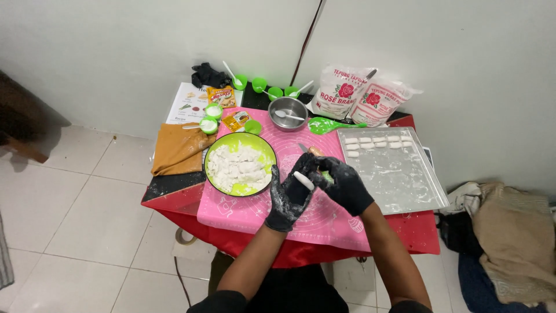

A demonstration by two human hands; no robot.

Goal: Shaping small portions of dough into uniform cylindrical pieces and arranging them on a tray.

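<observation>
Over the pink silicone mat (289,211), the left hand in a flour-dusted black glove (288,196) lies palm-up, fingers loosely curled, cradling a small white dough stick (303,181). The right gloved hand (346,184) pinches its far end. Beyond sit a green bowl of white dough chunks (239,165) and a floured metal tray (394,174).

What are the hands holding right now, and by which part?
A small white dough piece lies across the left hand palm; the right hand presses on its far end.
</observation>
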